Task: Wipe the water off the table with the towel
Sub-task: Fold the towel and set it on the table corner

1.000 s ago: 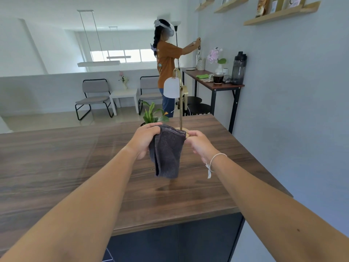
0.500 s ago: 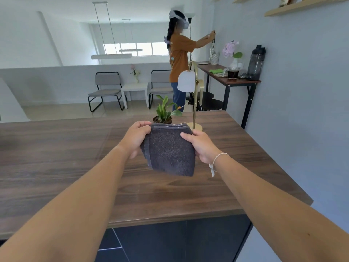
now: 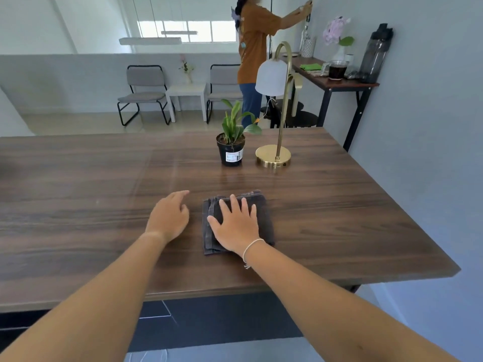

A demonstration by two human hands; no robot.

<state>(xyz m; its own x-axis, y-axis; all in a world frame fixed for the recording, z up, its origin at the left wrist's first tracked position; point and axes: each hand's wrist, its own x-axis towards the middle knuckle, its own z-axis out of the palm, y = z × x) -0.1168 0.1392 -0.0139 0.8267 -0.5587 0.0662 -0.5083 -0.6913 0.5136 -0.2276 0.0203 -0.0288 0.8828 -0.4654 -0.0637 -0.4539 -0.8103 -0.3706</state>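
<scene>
Head view
Table: the dark wood-grain table (image 3: 78, 231) fills the middle of the frame; its right edge runs along a pale blue-grey wall, and its near edge overhangs a dark cabinet front.
On the table: a potted plant (image 3: 231, 142) in a black pot and a brass lamp (image 3: 274, 105) with a white shade stand side by side near the far edge, toward the far right corner.
Room: beyond the far edge are two grey chairs (image 3: 142, 92) with a small white side table (image 3: 187, 96) between them, and a window behind. A narrow console (image 3: 337, 84) against the right wall carries a dark bottle, a glass and a flower. Another person in an orange shirt (image 3: 254, 43) stands there with an arm raised to the wall.
Towel: the dark grey towel (image 3: 264, 220) lies folded flat on the table, between its middle and the near edge, closer to the right edge.
Hard to make out: no water shows clearly on the wood, only sheen; the other person's head is cut off at the top.
Right hand: the right hand (image 3: 236, 226) lies palm down on the towel, fingers spread, pressing rather than gripping; a white cord circles the wrist.
Left hand: the left hand (image 3: 168, 218) is just left of the towel, loose, holding nothing, fingers half curled; whether it touches the wood I cannot tell.
</scene>
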